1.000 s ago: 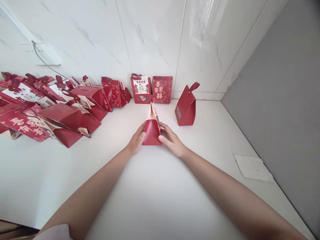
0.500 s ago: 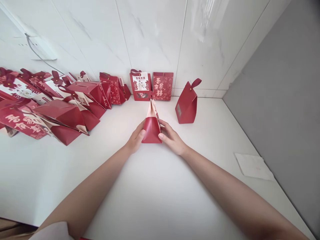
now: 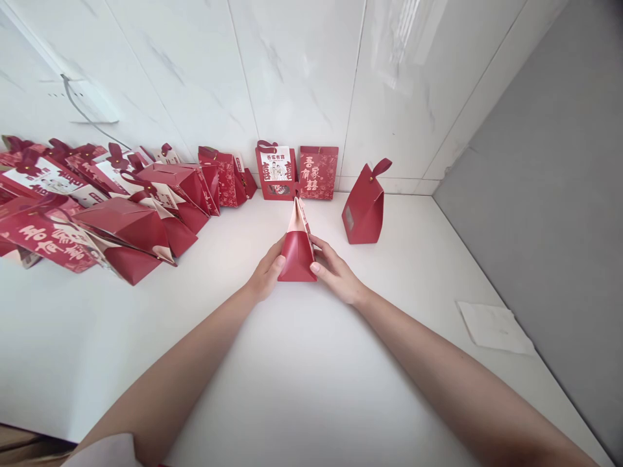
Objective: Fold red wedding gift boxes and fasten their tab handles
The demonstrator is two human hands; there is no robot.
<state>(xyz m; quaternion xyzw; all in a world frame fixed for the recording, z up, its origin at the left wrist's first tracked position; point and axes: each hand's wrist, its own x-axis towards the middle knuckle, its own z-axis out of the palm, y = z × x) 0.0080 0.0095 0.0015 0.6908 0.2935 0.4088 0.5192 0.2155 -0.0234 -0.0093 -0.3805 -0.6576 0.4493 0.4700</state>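
A red paper gift box (image 3: 298, 256) with a pale upper part stands upright on the white table (image 3: 302, 363), its narrow side turned towards me. My left hand (image 3: 267, 269) grips its left side, thumb near the front edge. On the right side my right hand (image 3: 337, 269) holds it, thumb at the front edge and fingers along the printed face. Just behind it, two red gift boxes, one with a white picture label (image 3: 275, 170) and one with white lettering (image 3: 318, 172), stand against the wall. Another red gift box (image 3: 364, 206) with a ribbon loop stands to the right.
Many red gift boxes (image 3: 121, 227) crowd the left side, some tilted or lying over. A white tissue (image 3: 494, 326) lies near the right edge by a grey panel (image 3: 545, 194). Marbled tiles (image 3: 302, 71) form the back wall, with a grey cable (image 3: 90, 120) at the left.
The whole view has shifted slightly, so everything sits a little lower and to the right. Both hands keep their hold on the gift box, which stays in place.
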